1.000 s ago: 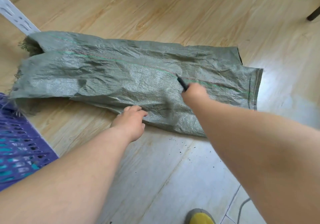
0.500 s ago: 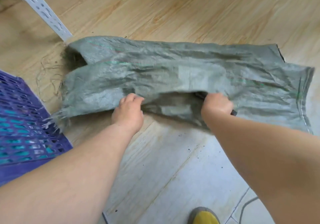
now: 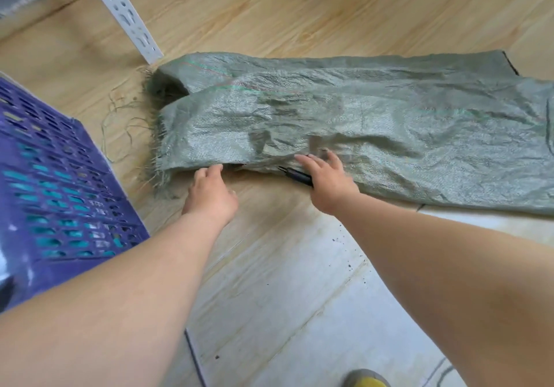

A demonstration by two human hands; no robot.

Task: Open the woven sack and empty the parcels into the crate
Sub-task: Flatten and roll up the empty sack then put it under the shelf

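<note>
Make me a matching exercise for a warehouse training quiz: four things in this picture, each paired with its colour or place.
Things:
1. woven sack
2. crate
3. black tool
4. shoe

Descriptions:
A. purple, at the left edge
B. yellow-toed, at the bottom edge
C. grey-green, lying flat on the floor
D. under the right hand, at the sack's near edge

Pairs: 1-C, 2-A, 3-D, 4-B

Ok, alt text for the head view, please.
Both hands reach to the near edge of a flat green woven sack on the floor; the right hand holds a black tool, the left hand touches the fabric. A purple crate stands left.
</note>
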